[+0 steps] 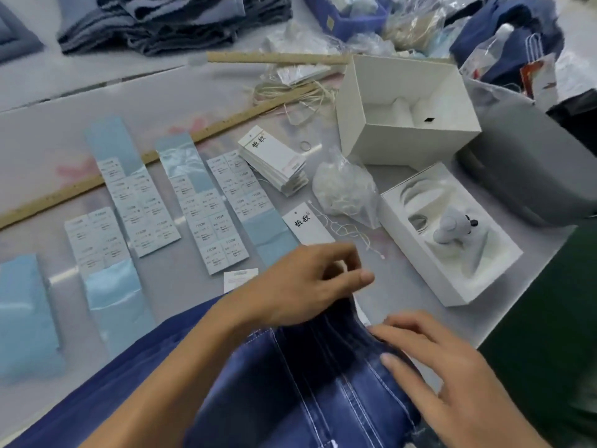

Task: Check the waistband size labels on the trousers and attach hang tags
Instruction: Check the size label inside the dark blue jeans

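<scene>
Trousers (290, 376) of dark blue denim with pale stitching lie at the near edge of the surface (181, 101), their upper part bunched between two bare hands. Left hand (300, 286) reaches across the cloth with its fingers (349, 253) curled and the thumb held close under them at the top fold of the denim; whether they pinch the cloth or something small cannot be told, as the spot is blurred. Right hand (452, 376) lies on the denim just beside it, fingers (400, 324) nearly straight, slightly spread and pressing the cloth flat. Just beyond the left hand lies a single white hang tag (307, 224) with black characters and a thin looped string (349, 227) trailing to its right. Farther back stands a stack of like hang tags (274, 160), and near it a clear bag (345, 189) of pale strings. To the left, several strips of label sheets (213, 215) on pale blue backing lie side by side in rows, their print too small to read. A small white slip (240, 276) lies between these strips and the left hand. To the right sits an open white box tray (452, 279) holding a small white device (449, 227), with a deeper white box (403, 137) behind it and a grey case (529, 163) beside both. A long wooden ruler (97, 182) crosses the surface diagonally; folded denim (155, 24) is piled at the far edge.
</scene>
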The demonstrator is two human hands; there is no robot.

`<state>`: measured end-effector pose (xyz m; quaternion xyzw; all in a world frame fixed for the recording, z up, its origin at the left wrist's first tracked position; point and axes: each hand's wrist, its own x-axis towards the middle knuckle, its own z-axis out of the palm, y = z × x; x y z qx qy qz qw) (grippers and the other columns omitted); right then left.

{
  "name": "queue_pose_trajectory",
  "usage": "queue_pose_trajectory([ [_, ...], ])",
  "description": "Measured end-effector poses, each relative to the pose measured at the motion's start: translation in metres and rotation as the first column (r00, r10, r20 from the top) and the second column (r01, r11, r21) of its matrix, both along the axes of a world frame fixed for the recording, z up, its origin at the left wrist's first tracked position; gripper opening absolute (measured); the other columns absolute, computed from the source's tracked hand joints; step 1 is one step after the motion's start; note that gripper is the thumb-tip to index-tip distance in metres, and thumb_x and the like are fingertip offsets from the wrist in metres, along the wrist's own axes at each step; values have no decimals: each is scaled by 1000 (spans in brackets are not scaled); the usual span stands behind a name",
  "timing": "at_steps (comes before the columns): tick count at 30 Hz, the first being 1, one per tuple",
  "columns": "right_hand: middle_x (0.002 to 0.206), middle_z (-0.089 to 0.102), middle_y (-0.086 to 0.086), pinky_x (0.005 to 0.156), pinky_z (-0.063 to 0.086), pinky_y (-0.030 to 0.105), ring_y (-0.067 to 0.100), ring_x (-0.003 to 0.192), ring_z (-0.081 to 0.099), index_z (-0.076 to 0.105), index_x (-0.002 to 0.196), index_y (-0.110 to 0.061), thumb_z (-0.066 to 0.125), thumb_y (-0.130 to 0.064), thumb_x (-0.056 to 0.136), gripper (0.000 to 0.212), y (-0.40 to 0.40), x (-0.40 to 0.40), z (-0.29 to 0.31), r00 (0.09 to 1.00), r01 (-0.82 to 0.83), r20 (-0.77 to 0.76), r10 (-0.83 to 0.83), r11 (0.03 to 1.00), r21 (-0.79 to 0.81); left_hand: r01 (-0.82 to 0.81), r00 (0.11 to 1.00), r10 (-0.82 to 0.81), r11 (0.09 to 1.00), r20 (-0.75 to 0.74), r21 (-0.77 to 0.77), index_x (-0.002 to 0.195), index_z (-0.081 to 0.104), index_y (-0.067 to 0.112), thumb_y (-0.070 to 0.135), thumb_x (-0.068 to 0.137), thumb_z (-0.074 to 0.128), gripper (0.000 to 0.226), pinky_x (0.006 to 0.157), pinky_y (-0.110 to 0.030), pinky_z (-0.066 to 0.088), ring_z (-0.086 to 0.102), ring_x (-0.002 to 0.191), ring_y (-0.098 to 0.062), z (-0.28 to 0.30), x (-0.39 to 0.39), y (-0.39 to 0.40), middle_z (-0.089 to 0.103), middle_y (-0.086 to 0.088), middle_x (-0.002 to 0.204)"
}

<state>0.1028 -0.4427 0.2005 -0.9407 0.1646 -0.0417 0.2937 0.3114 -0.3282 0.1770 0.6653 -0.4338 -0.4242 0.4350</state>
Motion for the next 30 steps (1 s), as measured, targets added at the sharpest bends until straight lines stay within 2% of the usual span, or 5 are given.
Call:
queue_pose_trajectory([
  [6,96,68,-5,74,48,32,20,86,58,79,91,-16,75,-2,83,17,75,-41,9,937,40,346,39,975,-219,143,983,-155,982,98,125,102,69,32,63,93,53,35,63,-28,55,67,62,-7,48,-9,32,74,5,78],
  [10,87,68,-2,80,52,35,25,79,63,79,83,-16,76,3,76,20,113,-60,4,897,87,439,53,952,-293,233,818,-405,883,410,408,125,58,49,96,71,38,74,85,-27,51,60,91,7,59,-37,60,64,25,114],
  [14,85,70,1,84,54,36,25,78,65,80,84,-12,79,3,74,18,136,-65,-1,890,50,445,101,948,-316,227,618,-474,871,627,434,125,58,40,79,86,37,59,89,-38,52,58,105,-9,59,-70,85,61,16,115],
  [20,95,71,4,92,52,41,26,90,65,79,89,-9,69,-3,90,11,145,-86,-10,884,99,464,53,950,-297,80,886,-161,977,434,199,99,72,29,28,101,56,16,75,-43,52,63,76,-12,56,-72,107,71,9,83],
  [30,125,67,11,98,53,34,23,124,60,69,120,3,62,0,96,25,164,-108,-37,845,124,534,10,969,-214,-27,949,3,997,316,70,95,75,26,26,101,61,15,63,-37,49,59,65,-13,37,-84,122,69,6,72],
])
